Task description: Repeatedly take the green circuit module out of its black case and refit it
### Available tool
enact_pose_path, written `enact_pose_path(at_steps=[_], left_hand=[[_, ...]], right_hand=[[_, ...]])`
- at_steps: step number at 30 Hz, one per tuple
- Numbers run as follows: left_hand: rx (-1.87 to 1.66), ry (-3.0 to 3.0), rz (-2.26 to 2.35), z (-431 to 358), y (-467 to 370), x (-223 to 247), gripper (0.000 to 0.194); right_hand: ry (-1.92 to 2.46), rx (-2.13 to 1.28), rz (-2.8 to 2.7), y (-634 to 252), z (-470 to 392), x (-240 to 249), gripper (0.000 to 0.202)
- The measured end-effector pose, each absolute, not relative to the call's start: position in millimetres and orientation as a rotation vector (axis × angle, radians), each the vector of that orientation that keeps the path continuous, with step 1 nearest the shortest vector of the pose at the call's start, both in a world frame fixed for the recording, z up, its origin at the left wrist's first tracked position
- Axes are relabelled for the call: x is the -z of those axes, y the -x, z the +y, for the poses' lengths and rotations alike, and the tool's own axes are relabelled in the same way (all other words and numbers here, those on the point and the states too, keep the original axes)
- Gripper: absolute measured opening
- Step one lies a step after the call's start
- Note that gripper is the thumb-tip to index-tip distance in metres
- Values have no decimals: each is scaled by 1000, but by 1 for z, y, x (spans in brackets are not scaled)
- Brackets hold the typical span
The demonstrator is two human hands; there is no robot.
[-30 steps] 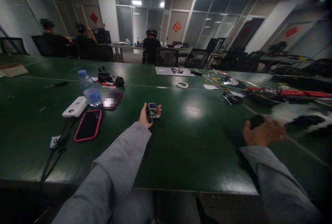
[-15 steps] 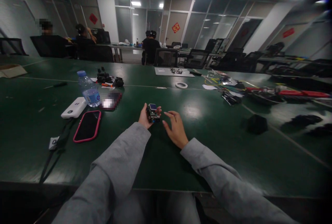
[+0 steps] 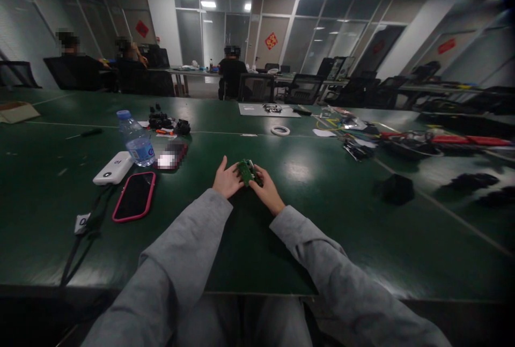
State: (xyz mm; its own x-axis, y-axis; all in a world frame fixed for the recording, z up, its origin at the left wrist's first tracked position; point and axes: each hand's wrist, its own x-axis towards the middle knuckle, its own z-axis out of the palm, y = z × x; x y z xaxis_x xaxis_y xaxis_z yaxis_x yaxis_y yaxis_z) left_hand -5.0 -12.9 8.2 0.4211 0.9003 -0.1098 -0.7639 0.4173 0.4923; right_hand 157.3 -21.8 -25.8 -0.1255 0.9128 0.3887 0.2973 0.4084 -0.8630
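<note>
A small green circuit board is tilted up above the table, its flat green side toward me. My right hand grips it by the right edge, thumb in front and fingers behind. On the other side my left hand is open, palm up, with its thumb raised; its fingertips reach to the board's left edge and are partly hidden behind it. Left of my hands lie a phone in a pink case and a white power bank with a dark cable.
The green table carries a water bottle, black parts, a white tape ring and a grey board. Wires, a red-handled tool and a black block lie rightward. People sit at the back.
My right hand has moved left and taken hold of the circuit board. The board has turned from its screen side to its green side, and my left hand has opened out.
</note>
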Motion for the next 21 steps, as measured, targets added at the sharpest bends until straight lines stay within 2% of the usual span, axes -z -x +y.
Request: enact_pose_path(at_steps=[5, 9, 11, 14, 16, 19, 21], left_hand=[[-1017, -461, 341, -20, 3, -15, 61], [-967, -486, 311, -23, 0, -17, 56], [-938, -510, 302, -22, -2, -16, 52], [-933, -532, 336, -20, -1, -13, 49], [-935, -552, 371, -19, 0, -10, 48], [-954, -571, 398, -16, 3, -7, 50], [-973, -569, 409, -15, 3, -5, 51]], right_hand=[[1113, -833, -1589, -163, -15, 29, 75], [1187, -853, -1412, -165, -15, 26, 83], [1184, -981, -1256, -167, -14, 21, 72], [1140, -1347, -1024, -183, -12, 8, 38], [1093, -1506, -896, -206, -7, -3, 23], [1124, -1390, -919, -263, 1, -21, 17], [1306, -1055, -1140, -309, 5, -38, 20]])
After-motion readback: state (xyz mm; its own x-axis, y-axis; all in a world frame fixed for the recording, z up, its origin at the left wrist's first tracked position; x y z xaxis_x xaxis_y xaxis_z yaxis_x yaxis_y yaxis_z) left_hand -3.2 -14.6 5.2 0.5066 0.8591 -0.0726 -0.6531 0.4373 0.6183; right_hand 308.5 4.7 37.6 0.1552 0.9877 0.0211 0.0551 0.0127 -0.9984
